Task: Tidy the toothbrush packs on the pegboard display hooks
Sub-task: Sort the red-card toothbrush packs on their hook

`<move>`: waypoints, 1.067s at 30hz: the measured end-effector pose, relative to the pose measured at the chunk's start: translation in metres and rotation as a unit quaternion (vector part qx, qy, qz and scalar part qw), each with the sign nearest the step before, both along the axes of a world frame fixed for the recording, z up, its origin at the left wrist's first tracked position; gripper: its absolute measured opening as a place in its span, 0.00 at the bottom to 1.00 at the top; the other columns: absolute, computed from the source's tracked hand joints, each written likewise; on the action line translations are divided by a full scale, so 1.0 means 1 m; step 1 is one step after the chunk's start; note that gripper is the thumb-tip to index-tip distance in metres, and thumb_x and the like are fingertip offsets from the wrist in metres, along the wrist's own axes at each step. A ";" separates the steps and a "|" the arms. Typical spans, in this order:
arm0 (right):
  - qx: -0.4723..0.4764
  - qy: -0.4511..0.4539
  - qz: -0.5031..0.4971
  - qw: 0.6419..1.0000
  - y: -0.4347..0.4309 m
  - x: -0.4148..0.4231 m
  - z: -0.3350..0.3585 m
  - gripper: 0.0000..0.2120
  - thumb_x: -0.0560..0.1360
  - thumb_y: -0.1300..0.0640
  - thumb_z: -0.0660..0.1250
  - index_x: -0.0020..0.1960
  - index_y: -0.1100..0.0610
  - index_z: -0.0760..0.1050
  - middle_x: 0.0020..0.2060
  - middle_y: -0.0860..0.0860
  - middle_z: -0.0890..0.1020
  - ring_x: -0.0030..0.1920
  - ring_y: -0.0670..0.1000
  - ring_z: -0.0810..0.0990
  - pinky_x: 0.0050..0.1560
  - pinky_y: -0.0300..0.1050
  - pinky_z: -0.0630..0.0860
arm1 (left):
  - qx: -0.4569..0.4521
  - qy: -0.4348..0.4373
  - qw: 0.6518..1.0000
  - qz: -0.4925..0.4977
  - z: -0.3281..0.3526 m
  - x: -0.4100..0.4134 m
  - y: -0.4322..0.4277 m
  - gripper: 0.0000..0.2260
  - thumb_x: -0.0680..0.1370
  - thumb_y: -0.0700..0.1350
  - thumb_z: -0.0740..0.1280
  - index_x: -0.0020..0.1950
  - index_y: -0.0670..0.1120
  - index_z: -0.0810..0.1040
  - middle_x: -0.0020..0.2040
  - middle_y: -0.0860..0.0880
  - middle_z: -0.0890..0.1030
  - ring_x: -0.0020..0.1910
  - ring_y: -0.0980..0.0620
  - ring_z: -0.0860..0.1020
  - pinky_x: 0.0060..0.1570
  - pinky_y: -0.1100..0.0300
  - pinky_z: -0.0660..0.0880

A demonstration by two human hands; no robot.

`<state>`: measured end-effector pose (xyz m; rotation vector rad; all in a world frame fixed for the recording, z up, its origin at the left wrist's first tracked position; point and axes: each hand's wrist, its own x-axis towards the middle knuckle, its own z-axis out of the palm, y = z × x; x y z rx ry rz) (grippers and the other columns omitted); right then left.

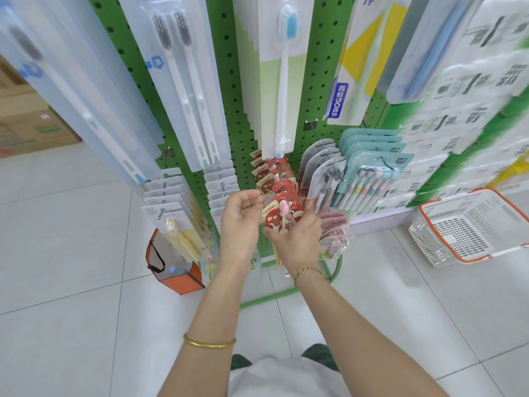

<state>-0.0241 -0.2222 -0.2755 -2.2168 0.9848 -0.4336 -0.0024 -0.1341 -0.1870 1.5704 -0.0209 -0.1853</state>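
Note:
A green pegboard point(226, 53) carries many hanging toothbrush packs. On a middle hook point(277, 170) hangs a row of red-and-white toothbrush packs point(269, 179). My left hand point(240, 216) pinches the upper left edge of the front red pack point(282, 213), which holds a pink brush. My right hand point(297, 242) grips the lower part of that same pack from below. Whether the front pack's hole sits on the hook is hard to tell.
Yellow-brush packs point(177, 222) hang to the left, multicolour brush packs point(372, 179) and grey packs point(320, 173) to the right. A white basket with orange rim point(469, 227) lies on the tiled floor at right, an orange bag point(171, 270) at the rack's foot, cardboard boxes point(31, 124) far left.

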 end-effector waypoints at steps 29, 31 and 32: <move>-0.103 0.043 0.228 0.967 -0.076 0.092 0.098 0.10 0.74 0.60 0.68 0.53 0.64 0.78 0.52 0.60 0.80 0.53 0.60 0.79 0.51 0.47 0.73 | 0.057 -0.019 0.998 -0.008 0.002 0.005 -0.013 0.12 0.79 0.34 0.61 0.50 0.51 0.75 0.48 0.55 0.77 0.49 0.59 0.76 0.60 0.49 0.75; -0.090 0.035 0.231 0.968 -0.075 0.090 0.097 0.09 0.74 0.60 0.69 0.51 0.63 0.79 0.51 0.60 0.81 0.51 0.60 0.79 0.52 0.48 0.75 | 0.058 -0.018 0.998 -0.007 0.002 0.005 -0.013 0.12 0.79 0.34 0.61 0.50 0.51 0.75 0.48 0.55 0.77 0.49 0.60 0.76 0.60 0.49 0.75; -0.087 0.031 0.231 0.969 -0.075 0.088 0.097 0.08 0.74 0.60 0.69 0.49 0.63 0.80 0.50 0.60 0.81 0.50 0.59 0.79 0.52 0.49 0.75 | 0.057 -0.018 0.998 -0.007 0.003 0.004 -0.013 0.12 0.79 0.34 0.61 0.50 0.52 0.75 0.48 0.55 0.77 0.49 0.60 0.76 0.60 0.49 0.75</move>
